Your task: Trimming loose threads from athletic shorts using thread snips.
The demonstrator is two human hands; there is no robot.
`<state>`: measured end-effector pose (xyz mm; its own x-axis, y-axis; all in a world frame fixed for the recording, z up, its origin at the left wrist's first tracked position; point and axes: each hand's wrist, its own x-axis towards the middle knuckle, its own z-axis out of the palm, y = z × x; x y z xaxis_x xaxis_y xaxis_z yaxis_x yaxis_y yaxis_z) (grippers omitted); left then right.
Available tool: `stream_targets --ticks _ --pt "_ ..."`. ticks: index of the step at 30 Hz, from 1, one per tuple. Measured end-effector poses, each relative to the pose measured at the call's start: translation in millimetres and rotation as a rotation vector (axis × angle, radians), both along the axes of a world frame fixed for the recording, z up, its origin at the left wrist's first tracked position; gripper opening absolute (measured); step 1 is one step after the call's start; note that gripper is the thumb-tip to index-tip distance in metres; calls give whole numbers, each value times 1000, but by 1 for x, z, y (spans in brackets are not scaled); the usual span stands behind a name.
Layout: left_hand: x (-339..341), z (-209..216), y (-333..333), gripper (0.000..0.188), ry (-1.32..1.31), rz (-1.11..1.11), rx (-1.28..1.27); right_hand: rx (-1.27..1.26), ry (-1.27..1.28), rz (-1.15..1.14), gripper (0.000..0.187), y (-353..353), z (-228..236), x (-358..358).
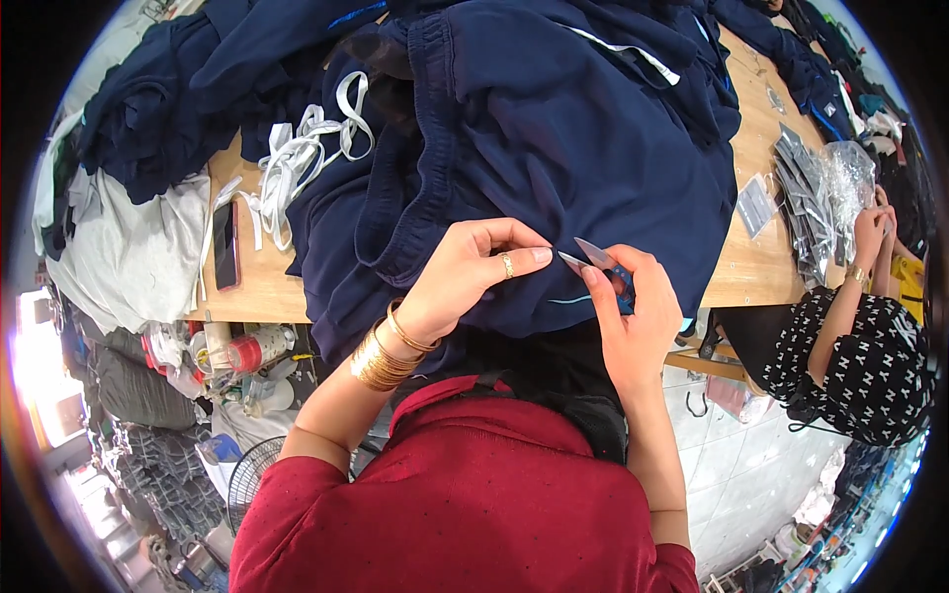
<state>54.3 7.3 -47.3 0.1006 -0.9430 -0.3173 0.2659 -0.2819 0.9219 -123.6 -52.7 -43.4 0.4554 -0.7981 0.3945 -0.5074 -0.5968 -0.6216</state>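
Note:
Navy trousers (593, 128) with a gathered elastic waistband (425, 148) lie heaped over the table edge in front of me. My left hand (470, 267) pinches thumb and forefinger together just above the cloth; whatever is between the tips is too small to make out. Thread snips (598, 255) with blue handles sit in my right hand (638, 311). Their two pointed blades are apart and aim at my left fingertips, a short gap away. A light blue line of trim (570, 299) shows on the fabric below the blades.
White drawstring tape (297, 158) lies tangled at left beside a phone (227, 245) and a light grey cloth (133, 242). More navy garments (148, 109) are piled behind. Clear plastic packets (806, 198) lie at right, near a co-worker's hands (870, 237).

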Motion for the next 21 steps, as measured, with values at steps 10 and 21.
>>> stream_targets --ticks 10,21 --pt "-2 -2 -2 17 20 30 -40 693 -393 28 19 2 -3 1" --pt "-3 -1 -1 17 47 48 -41 203 -46 33 24 1 0 -7"
